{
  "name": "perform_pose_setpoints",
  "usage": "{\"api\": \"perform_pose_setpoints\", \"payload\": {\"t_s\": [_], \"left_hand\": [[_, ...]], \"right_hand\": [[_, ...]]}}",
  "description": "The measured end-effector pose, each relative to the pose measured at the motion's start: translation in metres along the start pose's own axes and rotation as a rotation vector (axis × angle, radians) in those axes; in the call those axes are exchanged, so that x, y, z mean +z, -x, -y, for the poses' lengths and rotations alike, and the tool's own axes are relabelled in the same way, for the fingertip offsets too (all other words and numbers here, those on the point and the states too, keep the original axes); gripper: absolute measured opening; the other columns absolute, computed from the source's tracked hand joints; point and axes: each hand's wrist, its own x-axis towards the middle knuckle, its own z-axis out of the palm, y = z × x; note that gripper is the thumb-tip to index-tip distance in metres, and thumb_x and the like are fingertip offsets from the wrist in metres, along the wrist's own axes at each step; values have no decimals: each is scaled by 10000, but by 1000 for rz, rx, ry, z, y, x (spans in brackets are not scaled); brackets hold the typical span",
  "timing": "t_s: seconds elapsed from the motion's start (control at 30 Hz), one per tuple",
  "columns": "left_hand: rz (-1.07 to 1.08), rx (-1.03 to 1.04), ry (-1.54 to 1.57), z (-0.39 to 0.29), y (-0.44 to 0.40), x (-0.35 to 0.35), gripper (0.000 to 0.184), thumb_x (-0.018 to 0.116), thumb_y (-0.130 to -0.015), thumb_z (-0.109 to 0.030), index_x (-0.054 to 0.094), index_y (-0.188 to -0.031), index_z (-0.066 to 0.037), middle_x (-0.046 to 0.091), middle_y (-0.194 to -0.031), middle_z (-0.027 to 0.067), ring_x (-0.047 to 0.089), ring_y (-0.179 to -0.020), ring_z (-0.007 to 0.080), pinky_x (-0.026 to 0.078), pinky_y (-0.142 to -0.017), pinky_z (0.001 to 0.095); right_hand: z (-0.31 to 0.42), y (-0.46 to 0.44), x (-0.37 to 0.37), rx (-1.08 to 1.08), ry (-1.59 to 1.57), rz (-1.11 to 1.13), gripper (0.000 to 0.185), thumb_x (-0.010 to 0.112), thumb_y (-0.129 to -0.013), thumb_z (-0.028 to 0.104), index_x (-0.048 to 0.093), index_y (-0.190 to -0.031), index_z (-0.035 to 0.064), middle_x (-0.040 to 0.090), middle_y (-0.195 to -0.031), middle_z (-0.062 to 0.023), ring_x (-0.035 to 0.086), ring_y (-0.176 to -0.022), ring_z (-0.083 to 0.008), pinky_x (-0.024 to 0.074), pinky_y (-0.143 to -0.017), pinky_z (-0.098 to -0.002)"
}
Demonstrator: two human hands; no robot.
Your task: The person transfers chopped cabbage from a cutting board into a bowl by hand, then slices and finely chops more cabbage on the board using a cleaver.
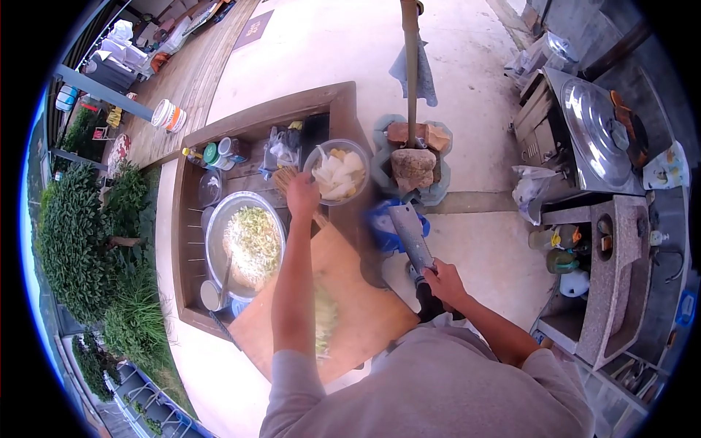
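My right hand point(447, 283) is closed round the handle of a cleaver point(412, 235), its wide blade pointing up and away from me, off the right side of the cutting board point(365, 292). My left arm reaches across the board. My left hand point(302, 194) is closed on a straw-coloured bundle like a brush point(283, 177), at the left rim of a bowl point(340, 201) of pale cut pieces; its fingertips are partly hidden. Blurred green shreds point(325, 321) lie on the board. Left of my forearm, a large metal basin point(212, 237) holds shredded vegetables point(252, 237) and a utensil handle.
A wooden frame table point(255, 109) carries jars point(219, 155), a plastic bag point(283, 148) and a cup point(210, 295). Ahead stand a pole point(411, 80) and its stone-weighted base point(413, 169). A blue bag point(387, 225) lies right of the table. A stone sink point(621, 277) stands at right.
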Motion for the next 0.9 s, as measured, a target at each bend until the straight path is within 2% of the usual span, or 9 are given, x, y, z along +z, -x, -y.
{"api": "perform_pose_setpoints", "payload": {"t_s": [0.07, 0.1, 0.2, 0.23, 0.37, 0.67, 0.77, 0.87, 0.9], "left_hand": [[79, -26, -12, 0, 2, 3, 386, 788, -757, -196, 693, -1081, -8, 708, -928, 152, 695, -889, 322, 532, -779, 424], [136, 23, 60, 6, 1, 7, 491, 824, -724, -237, 678, -1130, -3, 708, -940, 158, 694, -891, 315, 535, -795, 420], [115, -59, 51, -4, 1, 16, 543, 826, -724, -225, 654, -1182, 10, 709, -943, 161, 693, -896, 317, 537, -807, 413], [117, -77, 33, -9, 1, 16, 627, 839, -706, -250, 628, -1233, 17, 706, -941, 167, 691, -900, 321, 538, -811, 408], [128, -116, -10, -23, 0, 8, 720, 853, -673, -302, 616, -1273, 16, 696, -897, 155, 689, -870, 309, 539, -786, 411], [179, -88, 73, -3, -14, 8, 589, 772, -718, -199, 642, -1249, 21, 703, -875, 119, 675, -777, 285, 539, -732, 380], [340, -140, -38, 21, -34, 14, 528, 742, -732, -156, 658, -1220, 26, 709, -887, 122, 683, -800, 271, 534, -746, 358], [340, -48, 226, 44, -37, 30, 597, 715, -734, -113, 608, -1311, -4, 721, -938, 142, 694, -845, 260, 528, -766, 337], [344, -81, 257, 32, -34, 23, 639, 719, -728, -115, 581, -1344, -16, 722, -972, 153, 695, -864, 264, 527, -773, 341]], "right_hand": [[-5, -7, 0, -18, 6, 7, 246, 625, -936, 214, 602, -919, -30, 651, -690, -238, 660, -606, -393, 500, -570, -453], [-8, -10, 0, -27, 10, 10, 245, 627, -935, 214, 603, -919, -30, 649, -684, -236, 661, -600, -389, 501, -567, -450], [-12, -19, -1, -22, 18, 47, 243, 632, -933, 212, 603, -918, -29, 648, -670, -228, 662, -595, -385, 505, -569, -447], [-11, -20, -2, -11, 7, 57, 242, 632, -933, 210, 603, -916, -29, 649, -672, -228, 662, -597, -386, 505, -570, -447], [-2, -26, -7, 1, -9, 78, 239, 633, -932, 207, 603, -917, -30, 653, -677, -229, 662, -604, -389, 505, -575, -449], [-3, -34, -9, -3, -14, 106, 226, 623, -938, 199, 617, -958, -27, 664, -711, -231, 667, -621, -389, 506, -577, -446], [2, -35, -11, 7, -29, 119, 219, 618, -941, 191, 615, -968, -26, 665, -715, -232, 665, -625, -396, 505, -576, -445], [2, -37, -10, -6, -33, 110, 214, 615, -942, 186, 613, -973, -26, 664, -717, -233, 664, -626, -399, 503, -575, -446], [2, -36, -9, -13, -32, 105, 212, 614, -942, 184, 612, -974, -26, 664, -717, -233, 664, -625, -399, 503, -574, -446]]}}
